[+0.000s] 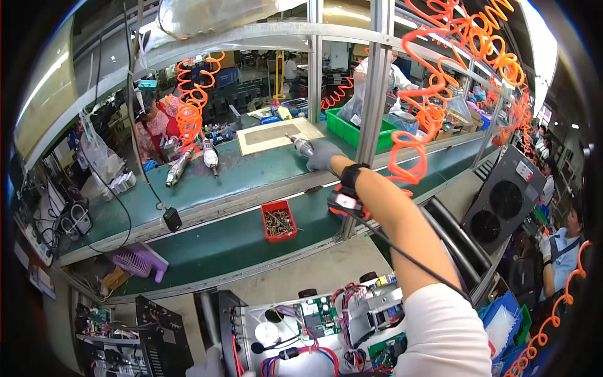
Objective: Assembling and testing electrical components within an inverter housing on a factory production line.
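My right hand (323, 156), in a grey glove, reaches across to the upper green bench and is closed round a silver air screwdriver (303, 146). Its tip points away to the left, beside a flat cream board (264, 136). At the lower edge, my left hand (215, 362), also gloved, is only partly in view next to an open equipment chassis (290, 319); its fingers cannot be made out. The chassis holds green circuit boards and red, blue and black wires. Two more air screwdrivers, one silver (178, 169) and one darker-tipped (210, 157), lie on the bench to the left.
A red bin of screws (279, 221) sits on the lower green belt. Beyond my right hand stands a green crate (360, 129), beside a metal post (370, 94). Orange coiled hoses (419, 100) hang down. A purple basket (139, 260) lies left; co-workers are around.
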